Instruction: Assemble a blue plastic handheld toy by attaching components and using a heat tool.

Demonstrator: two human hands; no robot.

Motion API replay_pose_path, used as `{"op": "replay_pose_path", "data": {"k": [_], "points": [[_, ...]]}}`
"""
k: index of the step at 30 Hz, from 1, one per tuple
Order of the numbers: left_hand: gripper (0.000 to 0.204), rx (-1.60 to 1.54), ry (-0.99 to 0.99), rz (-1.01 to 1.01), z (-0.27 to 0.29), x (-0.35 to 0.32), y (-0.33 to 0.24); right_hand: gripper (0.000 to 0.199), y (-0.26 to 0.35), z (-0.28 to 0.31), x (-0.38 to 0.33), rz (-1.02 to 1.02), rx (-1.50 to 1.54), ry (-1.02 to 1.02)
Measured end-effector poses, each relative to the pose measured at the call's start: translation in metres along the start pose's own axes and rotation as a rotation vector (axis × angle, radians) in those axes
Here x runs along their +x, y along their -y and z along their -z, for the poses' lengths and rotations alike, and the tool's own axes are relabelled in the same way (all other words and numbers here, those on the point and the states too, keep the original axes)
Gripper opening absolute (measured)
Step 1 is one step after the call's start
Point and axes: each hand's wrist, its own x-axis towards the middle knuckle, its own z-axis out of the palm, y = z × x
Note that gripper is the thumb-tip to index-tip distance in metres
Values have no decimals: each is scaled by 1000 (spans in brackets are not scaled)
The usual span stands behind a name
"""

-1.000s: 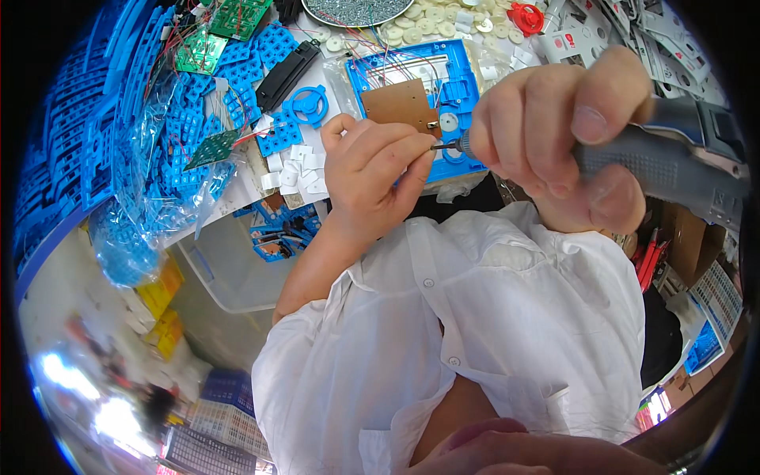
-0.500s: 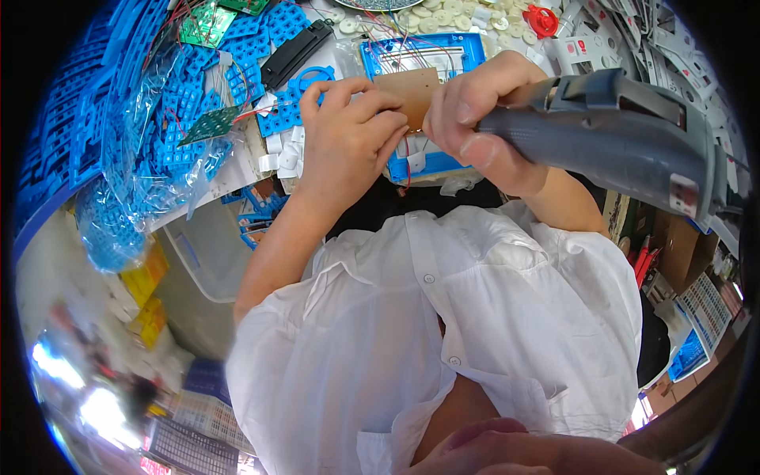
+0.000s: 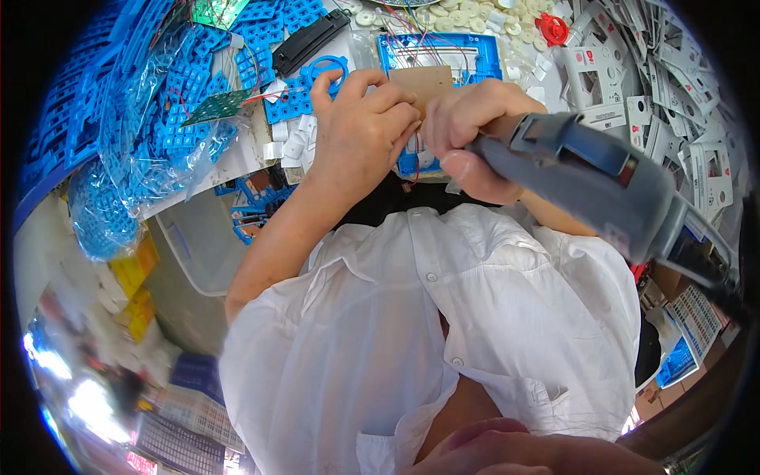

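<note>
The small brown circuit board (image 3: 431, 83) sits on the bench just in front of the blue plastic frame (image 3: 438, 49), pinched at its near edge by the left hand (image 3: 360, 134). The right hand (image 3: 467, 131) is wrapped tight around a grey powered hand tool (image 3: 590, 182) whose tip is hidden between the hands. To my eye, steadiness matters most here: board pinned flat, hands braced together, with blue parts in bags (image 3: 142, 119) and white discs (image 3: 467, 16) crowding around.
</note>
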Motion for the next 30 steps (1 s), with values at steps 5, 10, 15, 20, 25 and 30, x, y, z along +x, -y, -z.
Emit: {"op": "replay_pose_path", "data": {"k": [5, 10, 15, 20, 25, 30], "points": [[8, 8, -19, 11, 0, 0, -1, 18, 1, -6, 1, -19, -45, -17], [7, 24, 19, 39, 2, -1, -4, 25, 2, 5, 8, 25, 148, -115], [11, -143, -51, 43, -3, -4, -11, 35, 28, 18, 13, -8, 301, -102], [13, -232, -112, 27, -8, 1, -18, 34, 31, 19, 6, 6, 312, -132], [15, -191, -145, -1, -9, 5, -20, 34, 33, 22, 6, 21, 309, -146], [11, -340, -34, 1, 13, 56, 5, 32, 25, 41, 7, 63, 282, -126]]}}
